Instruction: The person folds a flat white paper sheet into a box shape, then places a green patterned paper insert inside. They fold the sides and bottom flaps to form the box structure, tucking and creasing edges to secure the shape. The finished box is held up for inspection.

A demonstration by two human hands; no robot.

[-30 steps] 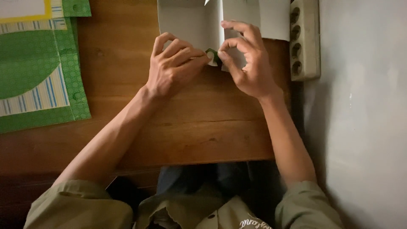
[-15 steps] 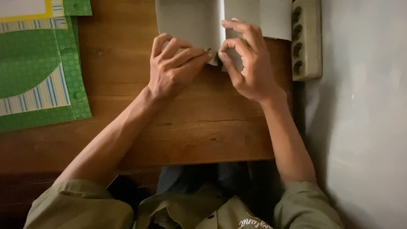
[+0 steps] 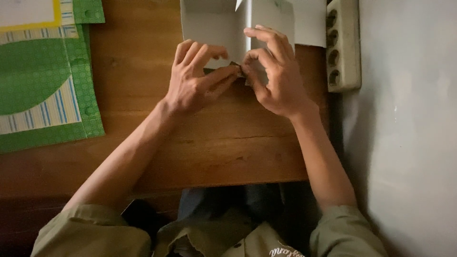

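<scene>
Left hand: the left hand (image 3: 195, 81) lies on the wooden table (image 3: 214, 147), fingers curled, thumb stretched toward the middle; thumb and forefinger pinch the near edge of the grey folded paper (image 3: 214, 24).
Right hand: the right hand (image 3: 278, 76) arches over the same edge, fingertips (image 3: 252, 33) pressed on the sheet, thumb tucked under and meeting the left thumb.
Hands together: close, thumbs touching at a small dark folded corner (image 3: 234, 66) of the paper (too small to tell more); both closed on the sheet.
Paper: grey, at the far middle of the table, running out of the top of the view; an upright crease or raised flap (image 3: 248, 24) splits it into left and right panels.
Green sheets: patterned paper (image 3: 43, 81) in green, with blue stripes and a yellow border, flat at the far left of the table, well apart from the hands.
Power strip: a pale power strip (image 3: 340, 45) with round sockets, just beside the right hand, along the table's right edge.
Wall: grey wall (image 3: 409, 133) on the right.
Person: olive sleeves (image 3: 90, 228) at the bottom, forearms bare.
</scene>
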